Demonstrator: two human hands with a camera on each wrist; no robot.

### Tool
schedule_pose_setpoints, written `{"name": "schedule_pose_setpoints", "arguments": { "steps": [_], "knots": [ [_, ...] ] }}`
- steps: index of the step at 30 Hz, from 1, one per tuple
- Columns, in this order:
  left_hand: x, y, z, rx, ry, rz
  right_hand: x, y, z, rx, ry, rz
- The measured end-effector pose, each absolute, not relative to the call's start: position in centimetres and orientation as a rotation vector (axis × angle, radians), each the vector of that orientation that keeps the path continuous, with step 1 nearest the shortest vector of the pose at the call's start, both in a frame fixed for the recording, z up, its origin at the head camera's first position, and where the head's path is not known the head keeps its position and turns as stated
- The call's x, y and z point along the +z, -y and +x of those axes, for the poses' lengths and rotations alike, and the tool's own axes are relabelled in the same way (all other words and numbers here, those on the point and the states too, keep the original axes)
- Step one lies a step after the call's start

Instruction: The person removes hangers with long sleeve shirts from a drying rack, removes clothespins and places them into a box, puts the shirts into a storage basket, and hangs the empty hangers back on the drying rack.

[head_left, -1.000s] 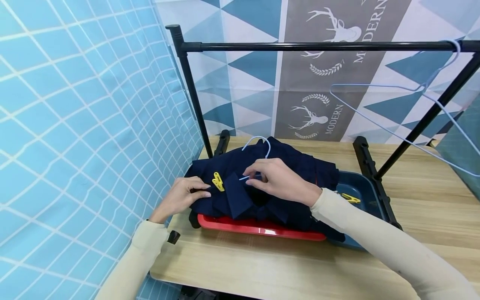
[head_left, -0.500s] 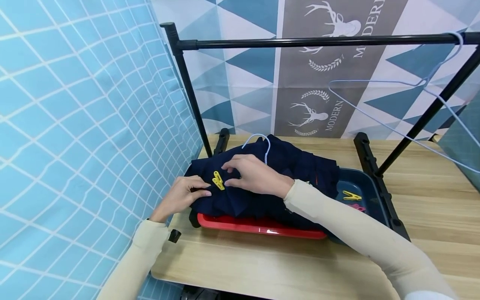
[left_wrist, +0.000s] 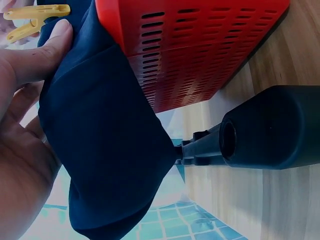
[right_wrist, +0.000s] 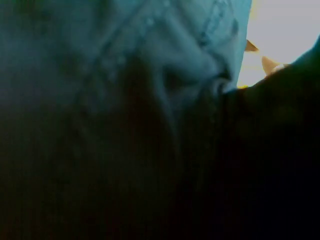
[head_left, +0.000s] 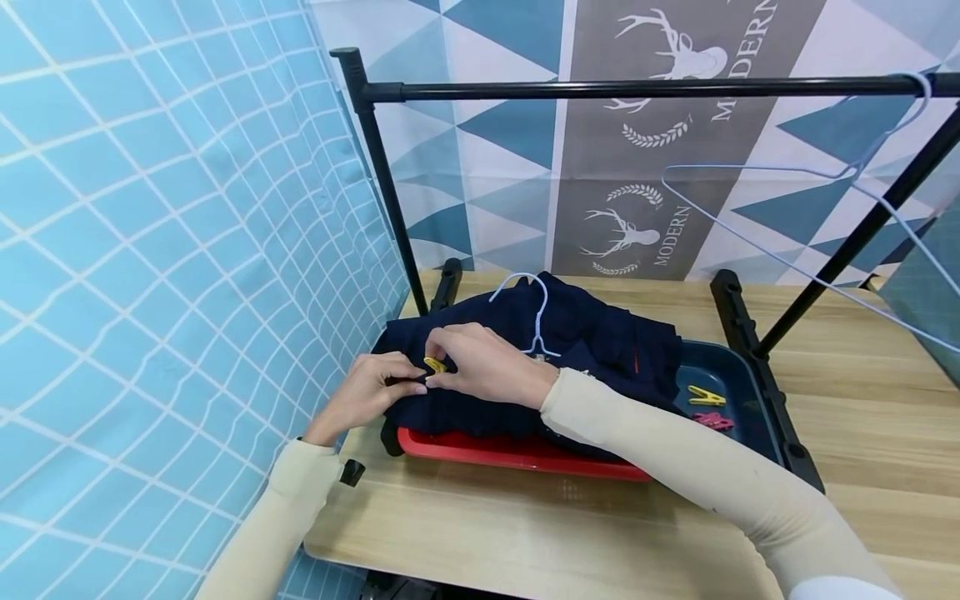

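A navy garment [head_left: 592, 325] lies bunched over a red perforated basket [head_left: 525, 450]. My left hand [head_left: 370, 387] pinches the garment's left edge; in the left wrist view the thumb presses the cloth with the fingers behind it. Close beside it, my right hand [head_left: 487, 362] pinches a yellow clothespin [head_left: 435, 364] at the cloth. That clothespin [left_wrist: 37, 20] sits next to the left thumb in the left wrist view. A light blue wire hanger [head_left: 538, 312] lies on the garment, its hook toward the back. The right wrist view is mostly dark, blurred cloth.
A black rack [head_left: 630, 89] stands over the basket, with another blue hanger [head_left: 847, 175] on its bar at right. A dark blue tray [head_left: 720, 367] holds a yellow clothespin [head_left: 705, 396] and pink clothespins [head_left: 712, 421]. A blue grid sheet [head_left: 187, 250] borders the left.
My right hand has moved left from the hanger, lowering a flap of the garment on the way, and has taken hold of the yellow clothespin. My left hand has stayed on the cloth.
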State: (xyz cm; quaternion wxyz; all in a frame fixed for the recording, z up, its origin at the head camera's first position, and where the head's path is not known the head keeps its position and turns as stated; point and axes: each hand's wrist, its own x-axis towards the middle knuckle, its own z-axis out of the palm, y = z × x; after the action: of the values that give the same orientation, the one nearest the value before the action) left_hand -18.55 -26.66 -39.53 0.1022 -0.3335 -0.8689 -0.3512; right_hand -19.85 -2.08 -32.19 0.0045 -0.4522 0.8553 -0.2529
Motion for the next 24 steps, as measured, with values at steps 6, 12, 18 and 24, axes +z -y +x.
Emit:
{"name": "schedule_pose_setpoints", "arguments": {
  "steps": [6, 12, 18, 24],
  "knots": [
    [-39.4, 26.5, -18.5, -1.035, 2.597, -0.956, -32.6, 2.3, -20.2, -0.791, -2.667, -1.442],
    [-39.4, 26.5, -18.5, -1.015, 2.593, -0.956, -32.7, 2.3, -20.2, -0.797, -2.681, -1.496],
    [-39.5, 26.5, -18.5, -1.013, 2.587, -0.958, -33.0, 2.3, -19.9, -0.840, -2.691, -1.550],
    [-39.6, 26.6, -18.5, -1.016, 2.584, -0.962, -33.4, 2.2, -19.9, -0.945, -2.677, -1.646]
  ]
}}
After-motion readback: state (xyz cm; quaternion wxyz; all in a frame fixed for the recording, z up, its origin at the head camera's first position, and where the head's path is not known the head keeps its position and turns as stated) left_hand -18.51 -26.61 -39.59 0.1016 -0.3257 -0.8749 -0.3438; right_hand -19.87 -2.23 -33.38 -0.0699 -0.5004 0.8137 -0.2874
